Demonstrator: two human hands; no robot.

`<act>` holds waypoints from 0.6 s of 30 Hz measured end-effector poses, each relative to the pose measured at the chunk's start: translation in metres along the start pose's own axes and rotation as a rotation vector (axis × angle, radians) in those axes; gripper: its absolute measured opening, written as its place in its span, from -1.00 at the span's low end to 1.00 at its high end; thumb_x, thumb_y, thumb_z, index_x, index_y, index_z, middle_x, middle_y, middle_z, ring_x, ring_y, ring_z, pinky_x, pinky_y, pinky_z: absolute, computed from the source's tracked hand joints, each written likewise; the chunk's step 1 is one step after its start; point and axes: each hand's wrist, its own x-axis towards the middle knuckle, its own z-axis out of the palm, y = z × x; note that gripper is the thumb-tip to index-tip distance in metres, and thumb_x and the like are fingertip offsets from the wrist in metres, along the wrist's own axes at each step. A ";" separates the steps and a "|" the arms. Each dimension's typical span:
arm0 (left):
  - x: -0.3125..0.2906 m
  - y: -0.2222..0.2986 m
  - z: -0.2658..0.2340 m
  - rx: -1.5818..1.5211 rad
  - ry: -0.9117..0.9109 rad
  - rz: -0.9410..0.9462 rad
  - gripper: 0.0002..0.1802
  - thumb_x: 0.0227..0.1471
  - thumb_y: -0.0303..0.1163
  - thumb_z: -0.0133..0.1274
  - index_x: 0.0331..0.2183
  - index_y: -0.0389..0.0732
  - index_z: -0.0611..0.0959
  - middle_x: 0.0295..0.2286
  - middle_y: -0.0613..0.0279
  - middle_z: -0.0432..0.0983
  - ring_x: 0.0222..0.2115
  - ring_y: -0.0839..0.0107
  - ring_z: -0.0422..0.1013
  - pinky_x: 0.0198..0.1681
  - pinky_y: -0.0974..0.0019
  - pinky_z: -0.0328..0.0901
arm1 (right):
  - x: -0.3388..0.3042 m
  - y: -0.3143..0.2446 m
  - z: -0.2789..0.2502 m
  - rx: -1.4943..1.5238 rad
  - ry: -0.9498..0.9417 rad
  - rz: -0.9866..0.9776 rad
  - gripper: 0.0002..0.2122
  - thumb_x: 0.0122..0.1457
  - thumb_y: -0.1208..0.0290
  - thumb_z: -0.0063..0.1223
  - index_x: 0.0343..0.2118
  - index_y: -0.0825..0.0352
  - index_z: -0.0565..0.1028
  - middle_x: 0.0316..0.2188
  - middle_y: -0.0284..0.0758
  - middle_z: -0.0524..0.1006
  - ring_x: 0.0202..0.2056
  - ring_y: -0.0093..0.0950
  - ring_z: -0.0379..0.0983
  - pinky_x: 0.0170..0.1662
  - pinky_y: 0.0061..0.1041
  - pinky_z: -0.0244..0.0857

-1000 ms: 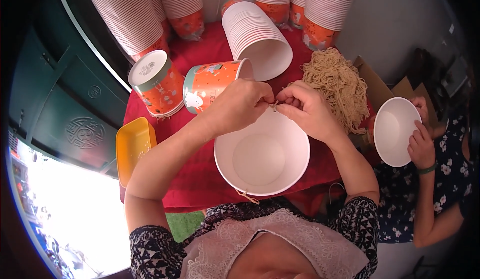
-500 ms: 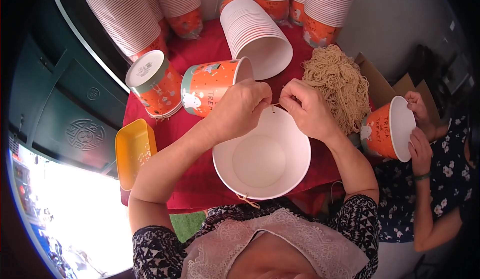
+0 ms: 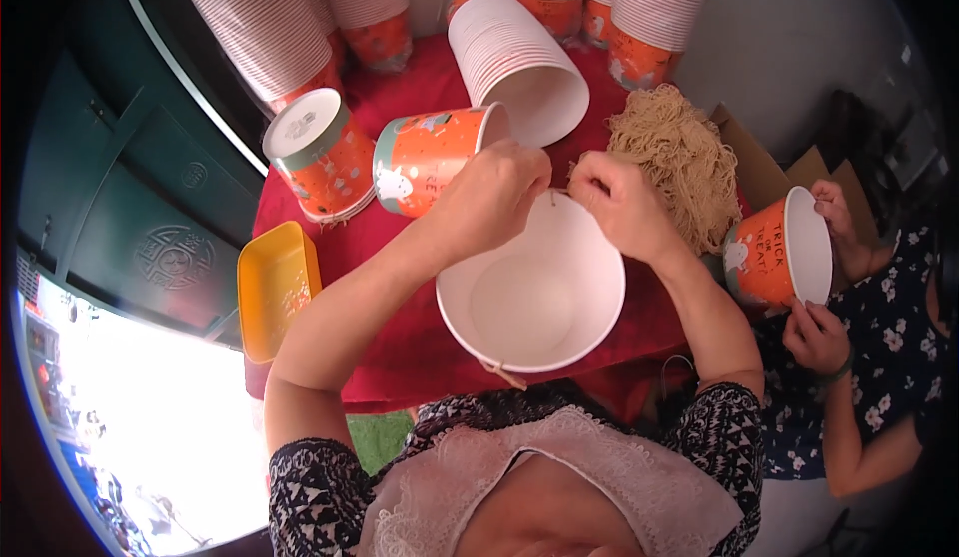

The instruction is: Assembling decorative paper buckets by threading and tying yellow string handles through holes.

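Note:
A large paper bucket (image 3: 529, 327), white inside, stands with its mouth up in front of me. My left hand (image 3: 496, 192) is closed in a pinch at its far rim. My right hand (image 3: 624, 202) faces it across that rim, fingers curled in a pinch too. A thin beige string (image 3: 552, 198) shows at a spot on the far rim between them; its ends run out of sight at my fingertips. On the near rim hangs a knotted string end (image 3: 507, 373). Beyond my left hand lies an orange printed bucket (image 3: 425, 162) on its side.
A heap of beige strings (image 3: 679, 162) lies right on the red tablecloth (image 3: 385, 357). Nested buckets (image 3: 519, 67) lie behind; wrapped stacks (image 3: 265, 32) stand at the back. An upturned bucket (image 3: 325, 162) and yellow tray (image 3: 275, 307) are left. A co-worker holds another bucket (image 3: 774, 252).
My hands have drawn slightly apart at the far rim, and the string between them shows less. The view has shifted a little. The co-worker's nearer hand has moved lower on their bucket.

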 end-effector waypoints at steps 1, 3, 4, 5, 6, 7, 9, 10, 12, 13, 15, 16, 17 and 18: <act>0.001 -0.003 0.000 0.008 0.008 0.028 -0.96 -0.08 -0.64 0.06 -0.46 -0.37 0.55 -0.50 -0.02 0.51 -0.41 0.04 0.45 -0.31 0.09 0.35 | 0.003 -0.002 -0.004 -0.025 -0.009 0.024 -0.90 0.11 0.53 0.07 -0.39 0.47 0.48 -0.50 -0.17 0.54 -0.44 -0.38 0.49 -0.35 -0.40 0.34; 0.001 -0.005 -0.004 -0.024 0.018 0.018 -0.93 -0.07 -0.61 0.07 -0.41 -0.36 0.58 -0.48 -0.03 0.52 -0.40 0.04 0.46 -0.29 0.10 0.36 | 0.006 0.002 -0.006 0.033 0.017 0.066 -0.87 0.13 0.50 0.09 -0.34 0.47 0.50 -0.49 -0.17 0.56 -0.44 -0.41 0.52 -0.35 -0.43 0.36; -0.002 -0.003 -0.007 -0.058 0.034 0.022 -0.89 -0.05 -0.59 0.09 -0.37 -0.36 0.60 -0.46 -0.04 0.53 -0.38 0.04 0.47 -0.27 0.11 0.37 | 0.004 0.002 -0.005 0.039 0.063 0.060 -0.86 0.13 0.49 0.11 -0.32 0.46 0.50 -0.49 -0.19 0.55 -0.45 -0.42 0.50 -0.35 -0.44 0.35; -0.005 0.001 -0.014 -0.105 0.017 -0.024 -0.82 0.00 -0.55 0.10 -0.27 -0.34 0.63 -0.41 -0.03 0.56 -0.34 0.08 0.50 -0.23 0.18 0.39 | 0.001 -0.012 -0.006 -0.009 0.131 0.058 -0.84 0.13 0.47 0.14 -0.27 0.44 0.50 -0.44 -0.22 0.53 -0.43 -0.43 0.47 -0.33 -0.46 0.35; -0.010 0.002 -0.020 -0.100 0.015 -0.037 -0.82 0.00 -0.55 0.10 -0.27 -0.34 0.63 -0.41 -0.03 0.56 -0.34 0.08 0.50 -0.23 0.18 0.39 | 0.000 -0.020 -0.008 -0.062 0.167 -0.035 -0.82 0.14 0.47 0.14 -0.25 0.44 0.50 -0.41 -0.23 0.51 -0.42 -0.45 0.44 -0.33 -0.46 0.35; -0.015 0.002 -0.026 -0.163 0.055 -0.048 -0.81 0.02 -0.55 0.10 -0.25 -0.34 0.63 -0.39 -0.02 0.57 -0.33 0.12 0.51 -0.23 0.21 0.39 | -0.003 -0.027 -0.008 -0.114 0.203 -0.130 -0.81 0.14 0.46 0.15 -0.23 0.43 0.49 -0.39 -0.25 0.49 -0.41 -0.46 0.42 -0.32 -0.47 0.34; -0.025 0.003 -0.037 -0.240 0.140 -0.029 -0.80 0.04 -0.57 0.10 -0.22 -0.34 0.63 -0.36 0.05 0.58 -0.33 0.21 0.52 -0.24 0.28 0.40 | -0.014 -0.043 -0.013 -0.125 0.064 -0.274 -0.84 0.12 0.46 0.15 -0.29 0.41 0.49 -0.40 -0.23 0.47 -0.35 -0.34 0.39 -0.23 -0.41 0.31; -0.032 0.004 -0.044 -0.237 0.140 -0.035 -0.80 0.04 -0.57 0.10 -0.22 -0.34 0.63 -0.36 0.05 0.58 -0.33 0.21 0.52 -0.24 0.28 0.40 | -0.019 -0.046 -0.018 -0.188 -0.021 -0.434 -0.85 0.10 0.47 0.15 -0.31 0.40 0.48 -0.41 -0.23 0.46 -0.33 -0.30 0.38 -0.20 -0.38 0.30; -0.049 0.008 -0.056 -0.140 0.155 -0.098 -0.79 0.05 -0.63 0.08 -0.21 -0.34 0.63 -0.32 0.16 0.57 -0.24 0.35 0.47 -0.15 0.34 0.34 | -0.032 -0.058 -0.019 -0.110 -0.161 -0.394 -0.85 -0.02 0.54 0.15 -0.34 0.41 0.51 -0.36 -0.24 0.49 -0.28 -0.29 0.38 -0.15 -0.36 0.27; -0.058 0.012 -0.061 -0.123 0.147 -0.143 -0.82 0.02 -0.64 0.08 -0.25 -0.36 0.64 -0.31 0.13 0.57 -0.23 0.30 0.47 -0.11 0.31 0.33 | -0.036 -0.062 -0.017 -0.093 -0.239 -0.462 -0.81 -0.07 0.53 0.19 -0.35 0.39 0.51 -0.37 -0.25 0.49 -0.28 -0.28 0.38 -0.16 -0.35 0.28; -0.071 0.018 -0.065 -0.083 0.159 -0.099 -0.83 -0.02 -0.62 0.12 -0.29 -0.34 0.63 -0.33 0.11 0.56 -0.26 0.25 0.47 -0.13 0.27 0.35 | -0.046 -0.071 -0.013 -0.120 -0.361 -0.529 -0.68 -0.25 0.43 0.34 -0.38 0.35 0.49 -0.38 -0.25 0.46 -0.29 -0.22 0.36 -0.18 -0.31 0.28; -0.079 0.021 -0.066 -0.042 0.173 -0.051 -0.84 -0.06 -0.61 0.16 -0.33 -0.32 0.62 -0.34 0.08 0.56 -0.29 0.20 0.48 -0.15 0.22 0.37 | -0.051 -0.076 -0.009 -0.142 -0.366 -0.544 -0.65 -0.27 0.39 0.38 -0.38 0.34 0.48 -0.38 -0.26 0.45 -0.29 -0.22 0.36 -0.18 -0.30 0.28; -0.087 0.024 -0.067 -0.040 0.161 -0.031 -0.79 -0.14 -0.57 0.21 -0.34 -0.30 0.59 -0.34 0.08 0.53 -0.24 0.16 0.44 -0.12 0.18 0.33 | -0.055 -0.082 -0.005 -0.164 -0.369 -0.561 -0.61 -0.30 0.35 0.41 -0.39 0.33 0.46 -0.37 -0.26 0.43 -0.28 -0.21 0.35 -0.19 -0.29 0.27; -0.094 0.030 -0.069 -0.031 0.130 0.011 -0.72 -0.19 -0.54 0.24 -0.33 -0.29 0.57 -0.32 0.07 0.50 -0.23 0.13 0.42 -0.12 0.16 0.31 | -0.059 -0.083 -0.001 -0.223 -0.376 -0.593 -0.55 -0.35 0.27 0.44 -0.40 0.31 0.43 -0.39 -0.27 0.39 -0.29 -0.23 0.34 -0.21 -0.27 0.27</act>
